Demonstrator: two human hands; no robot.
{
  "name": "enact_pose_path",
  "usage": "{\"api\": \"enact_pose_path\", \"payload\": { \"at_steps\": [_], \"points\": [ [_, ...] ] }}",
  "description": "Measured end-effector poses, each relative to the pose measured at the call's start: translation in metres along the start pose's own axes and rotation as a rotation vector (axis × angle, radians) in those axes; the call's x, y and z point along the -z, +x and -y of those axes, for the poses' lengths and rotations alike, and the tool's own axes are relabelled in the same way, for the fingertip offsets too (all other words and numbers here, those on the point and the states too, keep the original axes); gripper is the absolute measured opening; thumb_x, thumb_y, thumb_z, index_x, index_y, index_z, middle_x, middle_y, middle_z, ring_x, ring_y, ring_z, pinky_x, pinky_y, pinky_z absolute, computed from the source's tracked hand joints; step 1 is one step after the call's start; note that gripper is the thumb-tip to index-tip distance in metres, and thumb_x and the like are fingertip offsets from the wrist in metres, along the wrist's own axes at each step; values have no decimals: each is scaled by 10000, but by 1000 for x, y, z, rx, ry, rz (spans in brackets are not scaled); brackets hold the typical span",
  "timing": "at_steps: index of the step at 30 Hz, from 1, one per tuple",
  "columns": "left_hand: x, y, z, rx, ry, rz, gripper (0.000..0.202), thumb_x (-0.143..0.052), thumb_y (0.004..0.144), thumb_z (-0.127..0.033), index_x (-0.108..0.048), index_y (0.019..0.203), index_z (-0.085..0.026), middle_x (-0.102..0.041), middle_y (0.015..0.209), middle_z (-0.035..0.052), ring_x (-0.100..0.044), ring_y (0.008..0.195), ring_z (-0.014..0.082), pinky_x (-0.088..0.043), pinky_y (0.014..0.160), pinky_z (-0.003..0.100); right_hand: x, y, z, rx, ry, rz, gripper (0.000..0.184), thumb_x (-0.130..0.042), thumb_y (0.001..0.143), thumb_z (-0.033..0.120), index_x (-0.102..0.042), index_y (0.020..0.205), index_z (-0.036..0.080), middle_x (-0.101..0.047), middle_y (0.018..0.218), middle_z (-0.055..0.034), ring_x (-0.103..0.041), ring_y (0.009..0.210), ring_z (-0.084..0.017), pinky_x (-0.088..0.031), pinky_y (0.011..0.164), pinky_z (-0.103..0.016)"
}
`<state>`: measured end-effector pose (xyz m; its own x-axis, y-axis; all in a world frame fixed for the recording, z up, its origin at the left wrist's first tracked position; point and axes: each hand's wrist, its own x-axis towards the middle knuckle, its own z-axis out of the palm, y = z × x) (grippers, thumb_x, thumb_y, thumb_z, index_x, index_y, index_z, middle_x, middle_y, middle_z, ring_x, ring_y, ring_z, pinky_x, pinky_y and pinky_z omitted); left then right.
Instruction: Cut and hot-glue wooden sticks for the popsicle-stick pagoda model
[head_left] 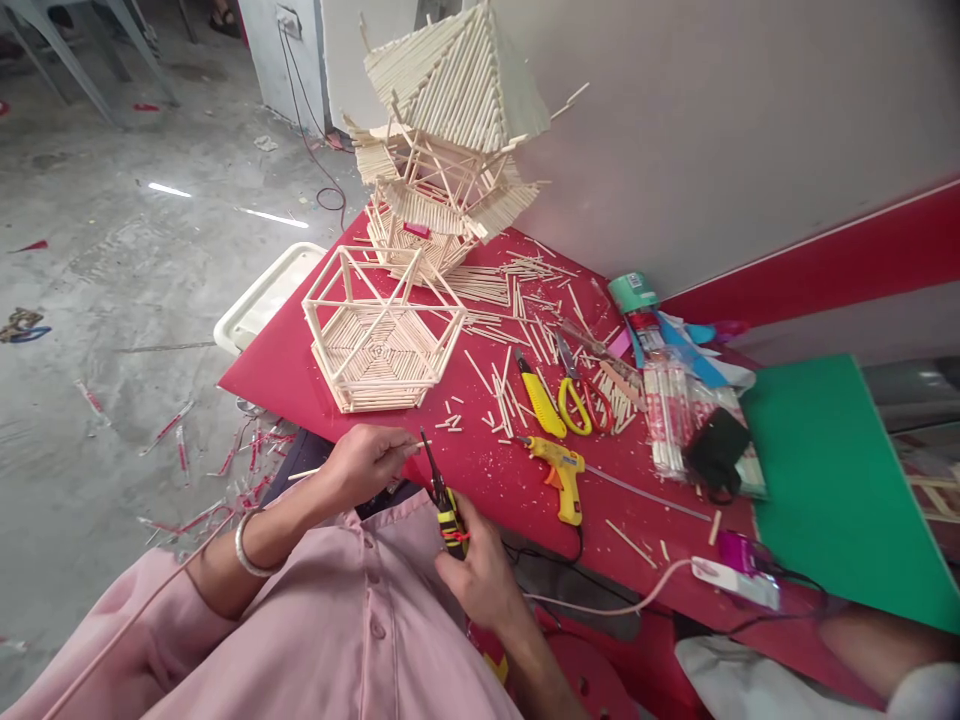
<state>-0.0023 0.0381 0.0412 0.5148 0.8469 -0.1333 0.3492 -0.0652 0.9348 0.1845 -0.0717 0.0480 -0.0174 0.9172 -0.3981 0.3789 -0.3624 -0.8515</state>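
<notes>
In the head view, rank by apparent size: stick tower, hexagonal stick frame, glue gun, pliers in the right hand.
1. Stick tower, largest though farthest.
2. Hexagonal stick frame.
3. Glue gun and pliers: look alike; the pliers are nearer and partly hidden by the right hand, so unranked.

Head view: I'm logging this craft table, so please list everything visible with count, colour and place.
red table: one, red, under everything
stick tower: one, pale wood, table's far end
hexagonal frame: one, pale wood, before the tower
loose sticks: many, pale, scattered mid-table
utility knife: one, yellow, mid-table
glue gun: one, yellow, near edge
green board: one, green, table's right
cutters: one, yellow-black handles, near edge
short stick: one, pale, beside the cutters' tip
left hand: one, pinching the stick
right hand: one, gripping the cutters
</notes>
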Motion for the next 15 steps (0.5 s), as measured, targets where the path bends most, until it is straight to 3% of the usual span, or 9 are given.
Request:
{"api": "enact_pose_path", "payload": {
  "at_steps": [2,5,7,9,13,15],
  "points": [
    [-4,0,-2,-54,-6,-60,331,-496,913,-311,-523,617,-165,-512,527,-33,-433,518,92,-320,532,210,3,-1,-1,-93,205,83,460,-507,537,123,-596,983,198,-506,724,37,-450,639,-123,-405,613,-238],
    [-9,0,-3,-139,-48,-140,326,-510,911,-306,-571,629,-154,-506,538,-28,-416,514,87,-321,521,203,7,-4,-5,-199,524,266,504,-548,530,165,-589,1030,200,-507,784,21,-433,633,-111,-367,565,-224],
    [-11,0,-2,-163,-46,-158,327,-516,912,-307,-596,635,-151,-511,545,-23,-413,511,87,-320,515,203,8,-4,-7,-214,548,334,489,-552,539,192,-595,1026,195,-517,797,9,-441,623,-114,-372,553,-230],
    [-12,-1,1,-173,16,-178,337,-516,915,-307,-612,631,-154,-511,552,-16,-412,512,90,-322,520,208,7,-4,-9,-169,335,236,471,-534,553,193,-602,1020,195,-549,800,-4,-482,645,-138,-413,586,-254],
    [-17,-4,11,-155,285,-287,327,-493,931,-289,-669,683,-168,-523,603,7,-439,543,109,-319,532,224,6,-1,-10,-23,-337,-227,592,-544,607,207,-568,1197,161,-646,1039,-122,-595,940,-281,-470,845,-405],
    [-24,1,15,-142,410,-338,300,-483,940,-282,-692,752,-177,-552,651,19,-469,570,120,-315,528,234,9,2,-10,-21,-449,-317,631,-543,632,234,-534,1253,126,-643,1117,-169,-602,1010,-320,-460,889,-443]
  ]
}}
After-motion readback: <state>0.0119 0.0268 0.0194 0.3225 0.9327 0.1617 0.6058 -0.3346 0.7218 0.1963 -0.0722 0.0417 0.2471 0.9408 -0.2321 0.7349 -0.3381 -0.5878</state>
